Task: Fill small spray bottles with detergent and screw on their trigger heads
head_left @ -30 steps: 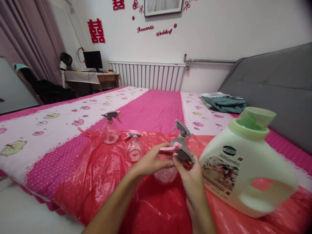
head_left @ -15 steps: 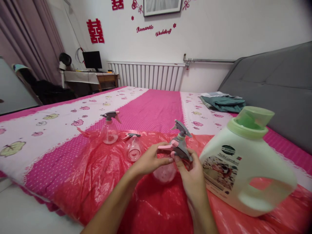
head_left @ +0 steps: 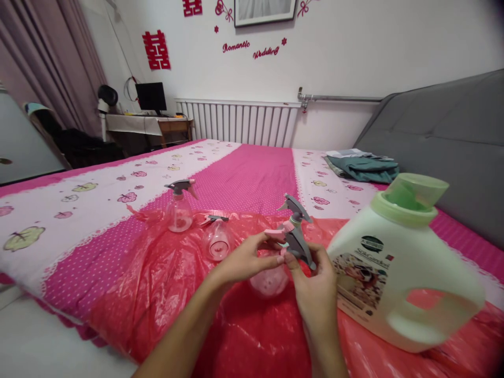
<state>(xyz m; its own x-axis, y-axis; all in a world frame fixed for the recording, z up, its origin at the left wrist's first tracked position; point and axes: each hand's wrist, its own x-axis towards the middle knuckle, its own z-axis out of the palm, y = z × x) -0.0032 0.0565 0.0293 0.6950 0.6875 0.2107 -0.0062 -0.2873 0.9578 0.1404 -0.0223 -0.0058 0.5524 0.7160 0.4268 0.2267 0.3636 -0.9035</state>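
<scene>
Both hands are on a grey and pink trigger spray head [head_left: 297,245], in front of my body. My left hand [head_left: 252,258] reaches in from the left, its fingertips closed at the pink part. My right hand [head_left: 315,283] grips the grey body from the right, thumb on the near side. Just below lies a clear pinkish bottle [head_left: 270,282], partly covered by my fingers; whether it joins the head I cannot tell. Behind my hands stands another spray bottle with a grey trigger top [head_left: 297,207], its body mostly hidden.
Red plastic sheeting [head_left: 157,283] covers the near part of the bed [head_left: 260,168]. To the left, one spray bottle [head_left: 179,210] stands upright and another [head_left: 218,241] lies with its base towards me. A large pale green detergent jug [head_left: 401,273] stands close to my right hand.
The spray head has tilted a little between my hands, and my left fingers have shifted on its pink part. Everything sits slightly further right in view; the other bottles and the jug stay put.
</scene>
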